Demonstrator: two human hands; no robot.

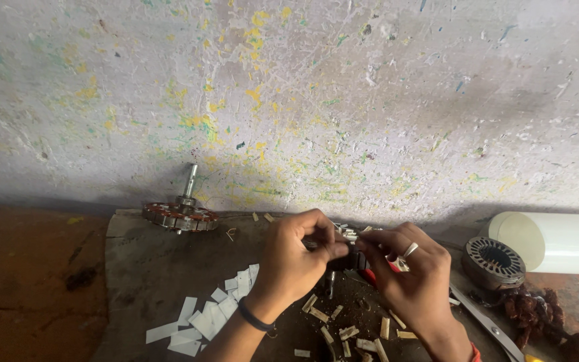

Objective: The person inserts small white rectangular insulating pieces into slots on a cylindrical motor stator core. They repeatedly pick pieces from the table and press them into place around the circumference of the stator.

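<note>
Two-handed pinch at lower centre: left hand (pixel 296 258) and right hand (pixel 407 268) closed on small motor stator (pixel 350 256); better kept steady, fingertips tight.

Wound stator w/ shaft (pixel 181 214), white paper strips (pixel 202 318), white tube (pixel 557 241), bare stator core (pixel 494 261)

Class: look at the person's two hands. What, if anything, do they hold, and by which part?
Both hands, left and right, pinch a small dark slotted core between them, fingers on its opposite sides; the exact contact is hidden.
</note>
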